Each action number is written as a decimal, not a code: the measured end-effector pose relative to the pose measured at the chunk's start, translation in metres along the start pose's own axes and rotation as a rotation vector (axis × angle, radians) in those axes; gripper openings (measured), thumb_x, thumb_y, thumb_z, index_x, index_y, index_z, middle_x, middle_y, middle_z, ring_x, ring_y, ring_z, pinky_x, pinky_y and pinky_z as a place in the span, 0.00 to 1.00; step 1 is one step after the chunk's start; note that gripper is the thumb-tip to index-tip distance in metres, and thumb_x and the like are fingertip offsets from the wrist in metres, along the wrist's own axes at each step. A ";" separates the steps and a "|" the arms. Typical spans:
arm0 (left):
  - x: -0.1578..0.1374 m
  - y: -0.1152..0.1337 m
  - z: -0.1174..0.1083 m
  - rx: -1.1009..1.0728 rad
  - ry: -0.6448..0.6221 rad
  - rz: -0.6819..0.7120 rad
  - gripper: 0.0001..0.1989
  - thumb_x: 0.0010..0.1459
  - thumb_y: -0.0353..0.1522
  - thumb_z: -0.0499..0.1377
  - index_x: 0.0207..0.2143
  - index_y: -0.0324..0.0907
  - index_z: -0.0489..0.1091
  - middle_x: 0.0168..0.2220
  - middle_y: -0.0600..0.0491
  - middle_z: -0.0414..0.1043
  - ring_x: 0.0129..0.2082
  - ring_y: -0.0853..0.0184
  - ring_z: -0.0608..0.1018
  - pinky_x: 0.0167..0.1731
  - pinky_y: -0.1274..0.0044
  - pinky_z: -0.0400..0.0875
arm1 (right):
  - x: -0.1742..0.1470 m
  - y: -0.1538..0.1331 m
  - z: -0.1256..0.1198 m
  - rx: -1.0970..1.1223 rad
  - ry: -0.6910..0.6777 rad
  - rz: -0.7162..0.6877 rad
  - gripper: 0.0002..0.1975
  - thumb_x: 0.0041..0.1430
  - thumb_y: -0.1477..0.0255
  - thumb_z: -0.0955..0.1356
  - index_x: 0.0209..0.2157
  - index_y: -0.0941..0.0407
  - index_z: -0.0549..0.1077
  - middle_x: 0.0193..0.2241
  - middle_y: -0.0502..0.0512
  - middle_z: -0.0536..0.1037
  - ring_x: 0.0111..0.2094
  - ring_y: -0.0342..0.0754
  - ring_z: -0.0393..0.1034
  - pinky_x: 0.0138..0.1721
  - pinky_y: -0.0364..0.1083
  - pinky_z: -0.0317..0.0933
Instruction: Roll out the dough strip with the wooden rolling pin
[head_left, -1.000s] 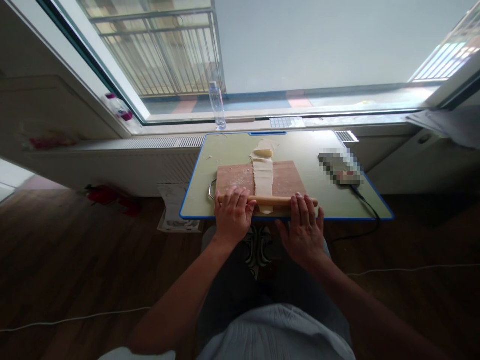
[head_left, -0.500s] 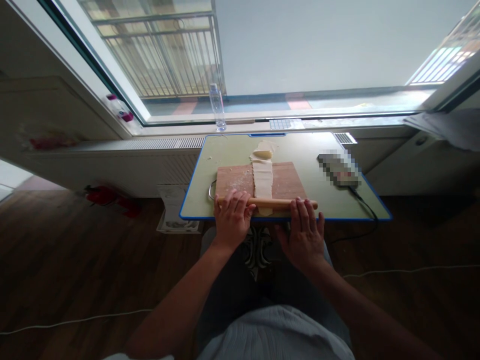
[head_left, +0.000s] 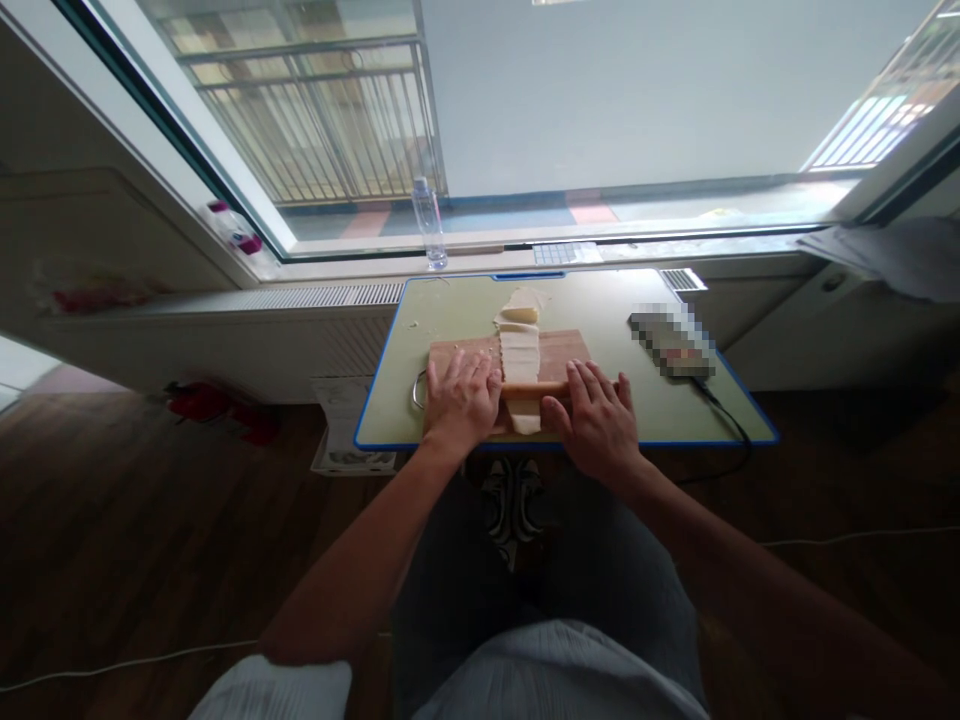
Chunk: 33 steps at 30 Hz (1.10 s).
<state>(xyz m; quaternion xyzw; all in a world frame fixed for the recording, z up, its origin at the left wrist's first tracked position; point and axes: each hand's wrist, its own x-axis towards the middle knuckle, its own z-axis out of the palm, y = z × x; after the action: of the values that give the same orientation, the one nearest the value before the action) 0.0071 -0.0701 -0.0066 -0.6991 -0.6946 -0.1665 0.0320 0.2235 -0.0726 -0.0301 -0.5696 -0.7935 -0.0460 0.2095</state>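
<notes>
**Op:** Rolling pin (head_left: 534,389) lies crosswise on the wooden board (head_left: 559,350), over the near part of a long dough strip (head_left: 519,360); I see only its middle, a short wooden stretch between my two hands; both ends are covered.

**Desk:** How do the hands sit on it?

**Op:** My left hand (head_left: 461,400) rests palm down on the pin's left end, fingers (head_left: 471,368) flat, pointing away from me and slightly spread; my right hand (head_left: 596,415) lies the same way on the right end, fingers (head_left: 600,380) fanned a little wider, thumb angled in toward the dough; neither hand curls around the pin; both press on it from above.

**Desk:** And the dough itself?

**Op:** It runs away from me along the board's middle and off its far edge onto the table (head_left: 457,310), where it ends in a folded, thicker lump (head_left: 521,303); a short tongue of it shows on my side of the pin, between my hands.

**Desk:** Anything else about?

**Op:** A metal loop (head_left: 417,390) juts out at the board's left edge; a blurred-out object (head_left: 669,340) with a dark cable (head_left: 724,415) lies at the table's right; a clear plastic bottle (head_left: 428,222) stands on the window sill beyond the table; the table's rim is blue.
</notes>
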 end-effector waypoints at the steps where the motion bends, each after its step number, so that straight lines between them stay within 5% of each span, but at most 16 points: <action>1: 0.006 0.000 0.001 0.008 -0.005 -0.002 0.29 0.77 0.42 0.41 0.69 0.48 0.70 0.71 0.51 0.69 0.74 0.53 0.65 0.75 0.46 0.47 | 0.007 0.000 0.000 -0.007 -0.023 0.013 0.36 0.79 0.55 0.54 0.72 0.68 0.65 0.71 0.71 0.67 0.74 0.63 0.56 0.75 0.65 0.36; 11: 0.049 -0.004 0.000 0.068 -0.123 -0.001 0.30 0.74 0.41 0.45 0.74 0.49 0.62 0.77 0.46 0.59 0.75 0.51 0.62 0.74 0.46 0.52 | 0.073 -0.004 -0.010 -0.035 -0.272 0.145 0.36 0.78 0.54 0.51 0.73 0.61 0.65 0.75 0.66 0.62 0.76 0.66 0.50 0.74 0.73 0.37; 16: 0.062 0.008 -0.008 0.004 -0.103 -0.058 0.28 0.74 0.37 0.46 0.73 0.47 0.62 0.75 0.48 0.62 0.73 0.58 0.66 0.73 0.59 0.60 | 0.097 -0.009 -0.010 -0.022 -0.338 0.205 0.37 0.77 0.52 0.52 0.76 0.57 0.61 0.77 0.63 0.57 0.78 0.68 0.45 0.74 0.75 0.37; 27: 0.033 0.016 0.003 0.015 -0.055 0.001 0.28 0.74 0.39 0.45 0.72 0.51 0.66 0.74 0.48 0.66 0.74 0.53 0.65 0.76 0.48 0.48 | 0.060 -0.018 -0.014 -0.082 -0.272 0.032 0.33 0.76 0.65 0.53 0.75 0.61 0.61 0.76 0.64 0.59 0.77 0.66 0.46 0.73 0.75 0.39; 33: 0.041 0.018 0.000 0.023 -0.159 -0.038 0.30 0.73 0.38 0.45 0.74 0.48 0.62 0.75 0.46 0.62 0.74 0.52 0.64 0.74 0.48 0.52 | 0.066 -0.018 -0.009 -0.034 -0.197 0.030 0.32 0.74 0.67 0.54 0.74 0.60 0.62 0.75 0.63 0.62 0.75 0.64 0.50 0.73 0.73 0.44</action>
<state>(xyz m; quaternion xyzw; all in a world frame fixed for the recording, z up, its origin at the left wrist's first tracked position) 0.0243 -0.0310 0.0084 -0.6964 -0.7100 -0.1029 -0.0183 0.1919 -0.0236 0.0063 -0.5868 -0.8006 -0.0002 0.1214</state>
